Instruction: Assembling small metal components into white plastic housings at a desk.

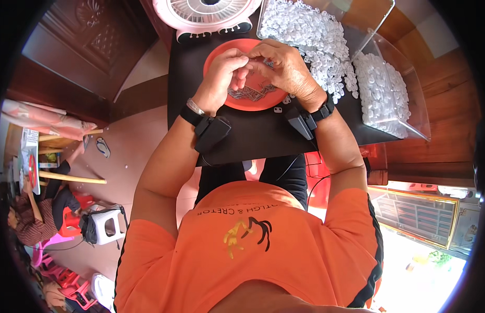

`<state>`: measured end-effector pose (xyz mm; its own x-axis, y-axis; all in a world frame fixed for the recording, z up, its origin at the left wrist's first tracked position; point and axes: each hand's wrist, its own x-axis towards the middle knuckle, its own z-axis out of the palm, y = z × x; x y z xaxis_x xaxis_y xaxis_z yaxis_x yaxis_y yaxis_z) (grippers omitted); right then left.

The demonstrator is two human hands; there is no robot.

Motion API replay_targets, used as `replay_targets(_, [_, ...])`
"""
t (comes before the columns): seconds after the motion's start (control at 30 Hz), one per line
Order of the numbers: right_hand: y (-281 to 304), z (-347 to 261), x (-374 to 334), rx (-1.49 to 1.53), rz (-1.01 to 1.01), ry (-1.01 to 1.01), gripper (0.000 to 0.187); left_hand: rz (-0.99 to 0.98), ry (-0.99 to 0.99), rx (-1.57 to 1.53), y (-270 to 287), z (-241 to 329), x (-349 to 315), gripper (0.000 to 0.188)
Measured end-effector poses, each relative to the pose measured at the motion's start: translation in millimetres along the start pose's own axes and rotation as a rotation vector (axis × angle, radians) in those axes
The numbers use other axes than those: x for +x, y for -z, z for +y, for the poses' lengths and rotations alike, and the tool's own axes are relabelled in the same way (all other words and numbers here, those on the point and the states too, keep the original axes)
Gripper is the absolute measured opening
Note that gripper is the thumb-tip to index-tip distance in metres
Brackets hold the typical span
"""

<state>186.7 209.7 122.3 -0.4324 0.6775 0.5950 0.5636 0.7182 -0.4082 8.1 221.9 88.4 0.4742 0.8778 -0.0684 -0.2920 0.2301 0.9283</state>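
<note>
Over the red plate (257, 107), left hand (224, 78) and right hand (285, 69) are meeting; whether they are clamping anything, we cannot tell. Metal pins (250, 94) are lying inside, presumably light, stiff, slippery, best pinched mid-length.

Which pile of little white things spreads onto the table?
The pile beside the right hand, loose on the black table; the other pile, farther right, sits inside a clear box.
</note>
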Motion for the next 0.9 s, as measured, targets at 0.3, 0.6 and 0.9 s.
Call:
replay_targets(0.3, [-0.9, 3.4, -2.2, -0.005, -0.021, 0.066, 0.017, 0.027, -0.104, 0.278, 4.6, 7.6, -2.5, 0.019])
replay_targets(0.6, [0.2, 5.3, -3.0, -0.021, -0.055, 0.048, 0.019, 0.003, -0.106, 0.376, 2.9, 11.2, -5.7, 0.019])
replay_targets(0.9, [12.5, 28.7, -10.5, -0.108, -0.577, -0.183, 0.022, 0.134, -0.118, 0.326, 2.6, 8.6, -3.3, 0.018])
